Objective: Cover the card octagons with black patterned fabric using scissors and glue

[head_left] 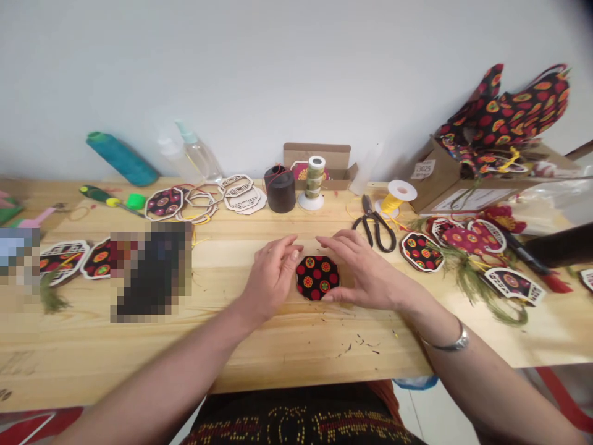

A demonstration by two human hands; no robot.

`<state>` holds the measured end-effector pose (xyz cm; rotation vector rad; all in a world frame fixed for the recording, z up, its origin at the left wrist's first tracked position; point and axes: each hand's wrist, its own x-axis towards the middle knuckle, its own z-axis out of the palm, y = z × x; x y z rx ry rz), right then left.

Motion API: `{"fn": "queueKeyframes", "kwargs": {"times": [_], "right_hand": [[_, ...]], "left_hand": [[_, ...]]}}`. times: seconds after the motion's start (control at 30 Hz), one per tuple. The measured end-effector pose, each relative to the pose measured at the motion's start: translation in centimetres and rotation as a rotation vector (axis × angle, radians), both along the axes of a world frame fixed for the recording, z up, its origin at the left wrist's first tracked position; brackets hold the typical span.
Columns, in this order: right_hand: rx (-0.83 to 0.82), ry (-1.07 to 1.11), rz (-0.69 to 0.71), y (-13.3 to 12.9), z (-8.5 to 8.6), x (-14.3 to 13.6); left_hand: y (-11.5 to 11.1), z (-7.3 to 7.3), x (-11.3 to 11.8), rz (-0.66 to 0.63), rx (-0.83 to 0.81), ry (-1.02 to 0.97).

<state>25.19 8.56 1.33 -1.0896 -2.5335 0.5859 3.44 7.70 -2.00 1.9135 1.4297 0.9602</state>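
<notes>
On the wooden table before me lies a flat, eight-sided piece covered in black fabric with red and orange flowers (318, 278). My left hand (271, 278) is beside its left edge, fingers stretched forward and lightly bent, the thumb close to the edge. Arched over the right side is my right hand (364, 272), with fingers and thumb apart. The right thumb tip is at the lower right edge of the piece; whether it presses on it, I cannot tell. Black-handled scissors (374, 227) lie just beyond my right hand.
Behind stand a black thread cone (280, 190), a green-gold spool (315, 179) and a yellow cord spool (393, 196). Pale wooden frames (241, 196) and a teal thread cone (121, 159) are at left. At right, patterned fabric overflows a cardboard box (433, 179), near tasselled ornaments (512, 284).
</notes>
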Motion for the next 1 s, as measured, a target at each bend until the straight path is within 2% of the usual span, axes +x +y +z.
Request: {"fn": "queueKeyframes", "kwargs": {"times": [0.17,0.27,0.47,0.53,0.63,0.73,0.83,1.0], "right_hand": [[-0.044,-0.028,0.052,0.0,0.4,-0.5],[-0.017,0.017,0.103,-0.2,-0.4,-1.0],[0.032,0.004,0.092,-0.5,-1.4,-1.2],[0.064,0.064,0.044,-0.3,-1.4,-0.8],[0.148,0.198,-0.147,0.4,-1.4,-0.1],[0.158,0.126,-0.235,1.1,-1.1,0.4],[0.124,0.047,-0.180,1.1,-0.5,0.5],[0.070,0.200,-0.084,-0.1,-0.1,0.3]], "left_hand": [[0.0,-0.4,-0.1,0.038,0.052,-0.043],[0.0,-0.6,0.1,0.016,0.104,0.029],[-0.2,-0.5,0.3,0.014,0.105,0.135],[-0.3,-0.5,0.4,0.013,0.104,0.139],[-0.3,-0.5,0.4,0.020,0.132,0.145],[-0.2,-0.4,0.2,0.020,0.174,0.137],[-0.1,-0.3,0.0,0.017,0.208,0.112],[-0.2,-0.2,0.1,0.019,0.209,0.100]]}}
